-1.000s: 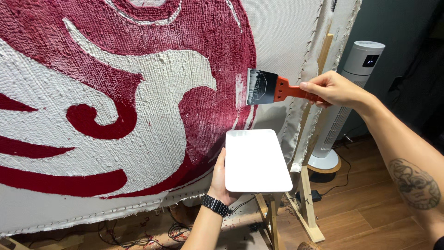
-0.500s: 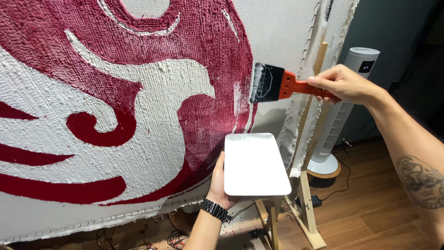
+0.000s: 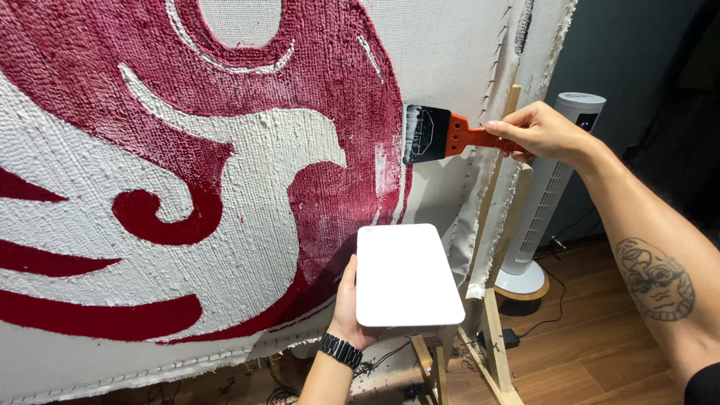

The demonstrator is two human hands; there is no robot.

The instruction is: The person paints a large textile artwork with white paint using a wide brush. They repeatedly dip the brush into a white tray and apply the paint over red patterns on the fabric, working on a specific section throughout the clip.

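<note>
My right hand (image 3: 541, 133) grips the orange handle of a wide black brush (image 3: 429, 134), whose bristles press against the red and white tufted rug (image 3: 225, 172) stretched on a frame. A whitish smear shows on the red pile just left of the brush. My left hand (image 3: 349, 300), with a black watch on the wrist, holds a white rectangular tray (image 3: 406, 274) flat below the brush, close to the rug's lower right part.
The rug hangs on a wooden frame (image 3: 495, 225) with legs at the lower right. A white tower fan (image 3: 551, 195) stands behind on the wooden floor (image 3: 600, 352), with a black cable beside it. A dark wall lies at the right.
The brush and my right hand have moved slightly up along the rug's right edge. The tray in my left hand has stayed almost in place.
</note>
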